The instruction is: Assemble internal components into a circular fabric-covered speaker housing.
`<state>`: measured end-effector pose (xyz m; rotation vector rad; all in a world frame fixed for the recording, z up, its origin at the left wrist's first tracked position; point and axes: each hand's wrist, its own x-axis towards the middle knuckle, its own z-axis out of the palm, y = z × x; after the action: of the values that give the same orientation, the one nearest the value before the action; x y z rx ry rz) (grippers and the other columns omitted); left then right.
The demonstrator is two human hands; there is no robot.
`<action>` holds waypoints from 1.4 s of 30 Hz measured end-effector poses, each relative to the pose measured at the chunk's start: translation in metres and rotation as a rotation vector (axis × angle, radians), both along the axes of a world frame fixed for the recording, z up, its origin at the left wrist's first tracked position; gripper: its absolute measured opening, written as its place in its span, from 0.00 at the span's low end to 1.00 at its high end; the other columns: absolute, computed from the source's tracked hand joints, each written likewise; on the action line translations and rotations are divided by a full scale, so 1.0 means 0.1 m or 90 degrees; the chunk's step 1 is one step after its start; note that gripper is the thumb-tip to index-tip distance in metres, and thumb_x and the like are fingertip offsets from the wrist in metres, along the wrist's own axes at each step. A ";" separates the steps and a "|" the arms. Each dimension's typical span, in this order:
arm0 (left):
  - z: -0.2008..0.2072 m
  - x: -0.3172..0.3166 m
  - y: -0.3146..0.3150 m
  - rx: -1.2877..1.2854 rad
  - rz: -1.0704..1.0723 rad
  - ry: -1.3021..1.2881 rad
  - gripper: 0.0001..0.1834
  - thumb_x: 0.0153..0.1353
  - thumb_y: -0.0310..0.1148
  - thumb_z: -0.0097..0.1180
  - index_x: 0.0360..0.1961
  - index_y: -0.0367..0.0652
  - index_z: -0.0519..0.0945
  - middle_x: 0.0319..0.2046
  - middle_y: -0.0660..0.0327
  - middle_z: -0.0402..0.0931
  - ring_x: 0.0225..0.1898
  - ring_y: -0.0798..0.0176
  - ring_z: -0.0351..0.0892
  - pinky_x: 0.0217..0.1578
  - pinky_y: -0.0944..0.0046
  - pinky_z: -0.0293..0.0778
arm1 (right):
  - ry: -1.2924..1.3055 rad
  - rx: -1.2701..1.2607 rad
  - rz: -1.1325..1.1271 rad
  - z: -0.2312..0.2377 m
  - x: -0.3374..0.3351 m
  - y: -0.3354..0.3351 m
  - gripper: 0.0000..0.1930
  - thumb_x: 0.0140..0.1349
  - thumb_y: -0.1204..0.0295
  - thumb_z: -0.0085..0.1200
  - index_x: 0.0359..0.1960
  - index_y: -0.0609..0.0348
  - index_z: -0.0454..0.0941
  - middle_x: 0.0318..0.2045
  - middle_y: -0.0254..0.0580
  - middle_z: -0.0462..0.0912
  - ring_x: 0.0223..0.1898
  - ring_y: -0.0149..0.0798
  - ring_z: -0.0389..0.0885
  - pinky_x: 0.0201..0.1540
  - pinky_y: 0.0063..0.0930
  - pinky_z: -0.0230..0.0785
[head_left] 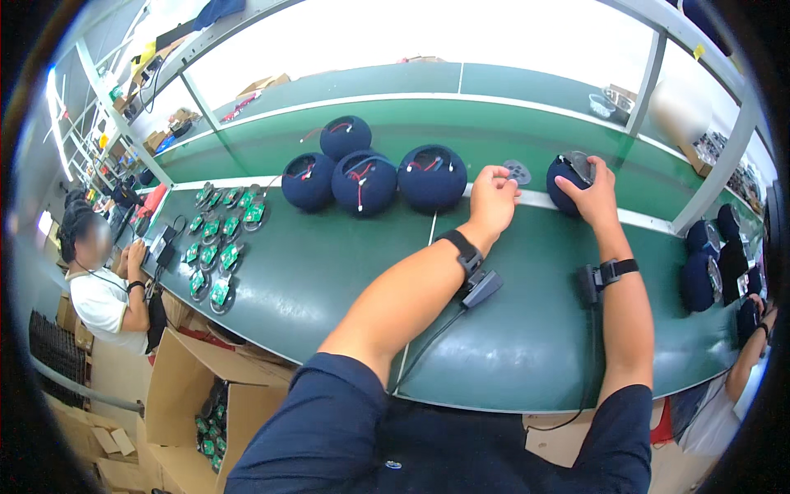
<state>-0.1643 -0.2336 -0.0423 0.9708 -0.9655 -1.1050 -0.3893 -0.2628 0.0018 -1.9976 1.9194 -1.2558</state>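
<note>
My right hand [596, 196] grips a dark blue ball-shaped housing [563, 191] at the far edge of the table, thumb and fingers around it. A dark grey part sits in the housing's top opening. To its left, my left hand [493, 206] has its fingers curled together; what they hold, if anything, I cannot make out. Just beyond those fingertips is a flat grey disc [518, 172] with holes. Left of my left hand stand several more dark blue housings [433, 183], their openings up, with red and other wires showing.
Round parts with green circuit boards [220, 290] lie in rows on the green table [329, 288] at left. An open carton [185, 387] below holds more boards. Dark blue housings [698, 280] stand at right. A metal frame post [714, 177] rises there. Co-workers sit at both sides.
</note>
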 end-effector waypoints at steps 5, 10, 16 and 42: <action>-0.37 -0.14 -0.77 0.032 0.136 -0.079 0.08 0.71 0.20 0.53 0.49 0.39 0.72 0.34 0.55 0.83 0.28 0.62 0.87 0.29 0.58 0.81 | -0.008 -0.072 -0.011 -0.17 -0.09 -0.44 0.50 0.52 0.45 0.79 0.72 0.59 0.70 0.69 0.62 0.71 0.69 0.62 0.74 0.71 0.49 0.69; -0.42 -0.05 -1.17 0.129 0.132 -0.206 0.05 0.69 0.21 0.55 0.43 0.40 0.73 0.30 0.50 0.82 0.24 0.55 0.86 0.26 0.53 0.81 | -0.031 -0.138 -0.022 -0.32 -0.20 -0.55 0.52 0.53 0.45 0.79 0.72 0.64 0.69 0.70 0.62 0.71 0.71 0.61 0.71 0.73 0.48 0.66; 0.09 -0.06 -0.65 0.001 0.091 -0.523 0.11 0.67 0.35 0.65 0.34 0.39 0.79 0.36 0.47 0.83 0.42 0.38 0.84 0.45 0.42 0.78 | -0.053 -0.161 -0.049 -0.49 -0.26 -0.64 0.56 0.59 0.42 0.73 0.79 0.64 0.57 0.74 0.67 0.65 0.75 0.64 0.64 0.78 0.53 0.57; 1.33 2.89 -0.44 0.076 0.135 -1.073 0.28 0.62 0.41 0.72 0.62 0.45 0.84 0.55 0.44 0.86 0.58 0.42 0.85 0.59 0.46 0.80 | 0.002 -0.454 -0.081 -0.35 -0.40 -0.84 0.52 0.68 0.52 0.68 0.83 0.63 0.48 0.82 0.66 0.49 0.83 0.60 0.47 0.83 0.53 0.41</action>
<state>0.1244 -0.2777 0.0906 2.0765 -2.0011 0.1019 -0.4298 -0.3465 -0.0330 -2.1565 1.7705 -2.2141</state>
